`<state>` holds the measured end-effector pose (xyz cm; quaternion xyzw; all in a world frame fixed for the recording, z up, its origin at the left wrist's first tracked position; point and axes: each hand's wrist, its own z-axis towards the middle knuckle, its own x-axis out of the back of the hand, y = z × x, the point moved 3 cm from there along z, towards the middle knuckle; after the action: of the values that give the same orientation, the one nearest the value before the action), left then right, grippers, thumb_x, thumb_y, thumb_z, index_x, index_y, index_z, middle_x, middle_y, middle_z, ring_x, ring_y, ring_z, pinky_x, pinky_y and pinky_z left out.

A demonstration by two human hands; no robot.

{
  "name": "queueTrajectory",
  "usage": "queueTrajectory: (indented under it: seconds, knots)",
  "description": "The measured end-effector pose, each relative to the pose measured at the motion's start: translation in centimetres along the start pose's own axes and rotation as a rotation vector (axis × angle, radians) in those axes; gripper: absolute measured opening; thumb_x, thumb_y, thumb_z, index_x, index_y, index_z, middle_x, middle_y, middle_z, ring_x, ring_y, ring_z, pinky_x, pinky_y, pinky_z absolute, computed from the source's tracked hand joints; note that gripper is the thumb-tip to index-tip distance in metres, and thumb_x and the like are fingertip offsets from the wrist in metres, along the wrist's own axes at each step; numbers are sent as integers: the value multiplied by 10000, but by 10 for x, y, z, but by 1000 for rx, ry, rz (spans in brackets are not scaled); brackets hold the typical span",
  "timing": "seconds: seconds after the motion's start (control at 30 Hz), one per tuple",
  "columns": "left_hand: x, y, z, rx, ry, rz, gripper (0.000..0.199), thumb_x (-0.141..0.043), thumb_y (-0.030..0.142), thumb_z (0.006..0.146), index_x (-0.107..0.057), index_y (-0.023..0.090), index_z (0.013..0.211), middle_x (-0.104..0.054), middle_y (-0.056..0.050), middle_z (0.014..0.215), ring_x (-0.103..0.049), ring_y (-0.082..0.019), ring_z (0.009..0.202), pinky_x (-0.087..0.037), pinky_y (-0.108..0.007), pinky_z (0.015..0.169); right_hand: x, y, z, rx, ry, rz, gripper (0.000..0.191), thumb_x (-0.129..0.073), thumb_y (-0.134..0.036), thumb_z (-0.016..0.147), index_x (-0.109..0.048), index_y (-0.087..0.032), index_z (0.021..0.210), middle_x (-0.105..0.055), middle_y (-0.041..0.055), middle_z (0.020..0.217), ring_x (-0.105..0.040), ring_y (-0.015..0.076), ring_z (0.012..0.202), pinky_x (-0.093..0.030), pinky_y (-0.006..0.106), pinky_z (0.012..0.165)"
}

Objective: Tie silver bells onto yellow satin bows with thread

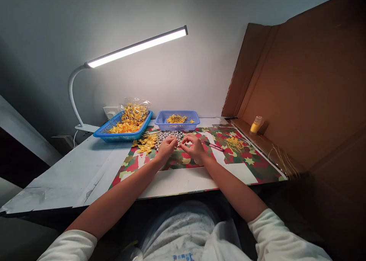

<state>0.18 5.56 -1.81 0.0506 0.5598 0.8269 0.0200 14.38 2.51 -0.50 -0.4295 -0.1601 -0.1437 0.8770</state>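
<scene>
My left hand (167,147) and my right hand (194,148) meet fingertip to fingertip above the patterned table cover. Both are closed in a pinch; whatever lies between the fingertips is too small to make out. Just behind them is a heap of small shiny silver beads (171,134), partly hidden by my hands. Left of the heap lie yellow ribbon-like pieces (146,143). To the right of my right hand rests a pair of small snips or tweezers (213,145), and past it a loose bunch of thin yellow strands (236,143).
A blue basket (122,139) full of yellow pieces and a clear bag stands back left. Beside it is a smaller blue basket (177,127) with gold-yellow bits. A lamp (137,47) reaches overhead. At right, cardboard (300,70) rises behind a small yellow-filled bottle (256,125).
</scene>
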Motion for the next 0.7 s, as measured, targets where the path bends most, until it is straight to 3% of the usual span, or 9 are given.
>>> queueTrajectory:
  seconds: [0.1, 0.4, 0.7]
  knots:
    - [0, 2, -1, -49, -16, 65, 256, -501, 180, 657, -461, 180, 405, -476, -6, 652, -442, -137, 665, -365, -250, 625, 0, -3, -2, 65, 10, -41, 143, -607, -243, 771, -551, -198, 647, -582, 26, 795, -537, 180, 855, -407, 318, 812]
    - [-2, 0, -3, -23, -51, 16, 249, -520, 202, 653, -450, 169, 416, -472, -7, 698, -410, -117, 631, -335, -243, 568, -4, -11, -5, 151, 68, -151, 146, -605, -148, 721, -521, -208, 619, -640, 57, 919, -533, 207, 947, -389, 365, 905]
    - [-3, 0, -4, 4, -62, 16, 232, -500, 259, 630, -450, 172, 422, -463, -4, 686, -419, -122, 645, -341, -246, 580, -8, -9, -5, 26, 118, 81, 165, -583, -141, 657, -469, -215, 565, -655, 10, 709, -605, 183, 757, -459, 322, 743]
